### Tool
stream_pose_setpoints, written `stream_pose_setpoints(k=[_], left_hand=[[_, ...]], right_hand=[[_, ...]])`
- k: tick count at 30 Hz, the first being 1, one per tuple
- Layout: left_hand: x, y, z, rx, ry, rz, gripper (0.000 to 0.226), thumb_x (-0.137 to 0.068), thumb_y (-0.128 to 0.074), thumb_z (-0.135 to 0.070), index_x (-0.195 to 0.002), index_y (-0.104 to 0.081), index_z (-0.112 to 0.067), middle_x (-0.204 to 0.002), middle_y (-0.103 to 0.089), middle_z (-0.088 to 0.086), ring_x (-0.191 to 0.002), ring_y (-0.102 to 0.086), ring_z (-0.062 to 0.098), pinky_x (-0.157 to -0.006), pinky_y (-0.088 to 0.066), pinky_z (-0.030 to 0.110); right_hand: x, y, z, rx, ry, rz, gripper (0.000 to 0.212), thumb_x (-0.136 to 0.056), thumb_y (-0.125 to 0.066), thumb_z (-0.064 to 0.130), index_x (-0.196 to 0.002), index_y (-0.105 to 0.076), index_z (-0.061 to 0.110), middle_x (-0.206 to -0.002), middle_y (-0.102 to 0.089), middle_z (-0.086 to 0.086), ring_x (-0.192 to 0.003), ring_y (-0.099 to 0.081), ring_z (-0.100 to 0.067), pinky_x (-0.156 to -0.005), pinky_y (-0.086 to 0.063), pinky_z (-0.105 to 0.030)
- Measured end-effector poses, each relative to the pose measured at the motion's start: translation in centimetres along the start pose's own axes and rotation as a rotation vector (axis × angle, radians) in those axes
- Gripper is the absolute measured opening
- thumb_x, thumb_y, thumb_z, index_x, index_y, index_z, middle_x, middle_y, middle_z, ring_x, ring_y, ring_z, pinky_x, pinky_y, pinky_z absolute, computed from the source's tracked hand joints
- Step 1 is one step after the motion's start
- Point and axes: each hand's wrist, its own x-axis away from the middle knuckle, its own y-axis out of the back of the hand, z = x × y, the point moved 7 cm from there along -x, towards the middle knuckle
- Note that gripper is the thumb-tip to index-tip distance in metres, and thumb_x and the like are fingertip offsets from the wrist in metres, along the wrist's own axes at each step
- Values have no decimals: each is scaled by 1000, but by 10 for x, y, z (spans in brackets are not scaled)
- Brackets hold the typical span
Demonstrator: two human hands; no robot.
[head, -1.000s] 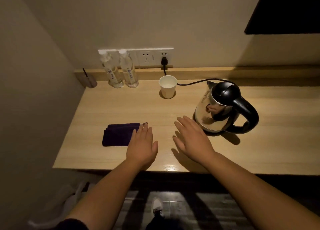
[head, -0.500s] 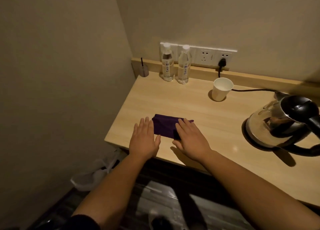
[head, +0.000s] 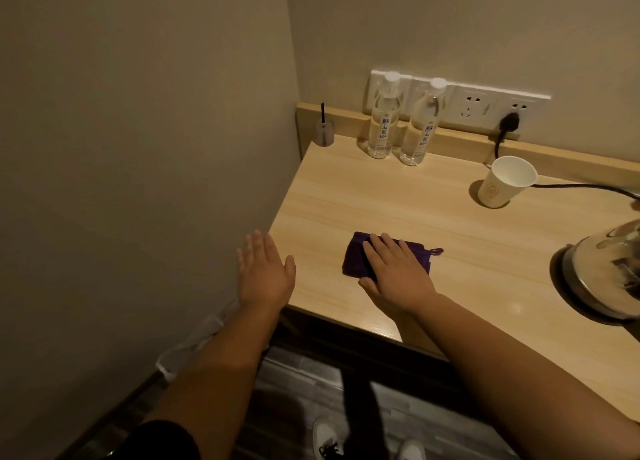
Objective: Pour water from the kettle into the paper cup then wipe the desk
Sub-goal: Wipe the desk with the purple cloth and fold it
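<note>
Dim corner, pale wooden desk (head: 398, 203). Right hand (head: 394, 276) lies flat, fingers spread, pressing the folded purple cloth (head: 353, 255), likely ready to wipe. Left hand (head: 265, 272) hovers open and empty off the desk's edge. Beyond the cloth: white paper cup (head: 502, 182); steel kettle (head: 609, 272) rightward.

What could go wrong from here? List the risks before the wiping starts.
1. The paper cup stands upright and light on the desk; a wide sweep of the purple cloth under the right hand could tip it.
2. The black cord trails across the desk behind the cup toward the kettle; the cloth could snag it.
3. The two water bottles stand close together, so one knock could topple both.
</note>
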Motion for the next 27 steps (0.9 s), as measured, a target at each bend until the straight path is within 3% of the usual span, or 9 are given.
stream_pose_setpoints(k=[6, 10, 15, 18, 20, 22, 24, 25, 27], left_hand=[[-21, -29, 28, 183, 226, 76, 70, -101, -25, -48, -151, -16, 0, -160, -16, 19, -147, -12, 32, -117, -13, 44], [-32, -35, 31, 226, 318, 41, 65, -99, -25, -53, -140, -38, -3, -139, -50, 19, -118, -52, 39, -88, -44, 47], [-34, -37, 38, 187, 356, 1, 62, -99, -22, -54, -124, -49, -4, -119, -62, 20, -100, -60, 41, -72, -42, 41], [-33, -36, 35, 188, 348, 4, 62, -100, -22, -53, -126, -49, -3, -121, -61, 21, -102, -60, 41, -75, -43, 42], [-32, -35, 34, 203, 340, 4, 63, -99, -21, -54, -125, -49, -4, -119, -62, 21, -101, -60, 41, -76, -43, 42], [-32, -33, 33, 216, 336, -8, 62, -99, -21, -54, -123, -50, -4, -116, -63, 20, -99, -61, 40, -75, -44, 43], [-31, -31, 30, 217, 330, -27, 62, -99, -22, -54, -121, -51, -4, -114, -64, 20, -98, -61, 40, -76, -44, 43], [-30, -30, 29, 218, 327, -37, 61, -98, -23, -54, -120, -51, -4, -113, -64, 20, -97, -61, 40, -75, -45, 43], [-29, -28, 28, 223, 318, -61, 60, -98, -24, -54, -118, -53, -5, -109, -66, 19, -93, -62, 39, -74, -45, 42]], right_hand=[[-2, -18, -2, 9, 9, 21, 73, -95, -12, 61, -153, -6, 18, -161, -7, -7, -147, 0, -24, -117, 2, -43], [10, -25, 3, 53, 78, 73, 85, -89, -9, 73, -152, -2, 16, -158, 4, -10, -146, 4, -27, -116, 5, -46], [50, -32, 28, 52, 171, 118, 98, -82, -34, 78, -148, -24, 6, -155, -16, -17, -143, -17, -34, -113, -15, -53], [84, -35, 40, -20, 175, 107, 91, -69, -76, 44, -144, -38, 9, -151, -32, -16, -136, -36, -33, -107, -30, -50], [97, -28, 42, -87, 166, 57, 88, -54, -83, 16, -136, -51, 11, -141, -51, -13, -127, -50, -30, -100, -40, -45], [95, -13, 37, -276, 131, 20, 78, -56, -79, 6, -131, -58, 13, -131, -61, -5, -118, -58, -24, -97, -44, -34], [80, 8, 14, -662, -66, 46, 62, -78, -66, 4, -136, -52, 18, -128, -58, 8, -115, -56, -13, -97, -37, -17], [71, 15, 0, -870, -208, 106, 52, -87, -60, 7, -136, -52, 23, -126, -60, 9, -111, -57, -11, -94, -37, -16], [46, 29, -19, -1321, -446, 205, 35, -93, -56, 11, -125, -63, 23, -109, -72, -5, -95, -65, -24, -85, -47, -34]])
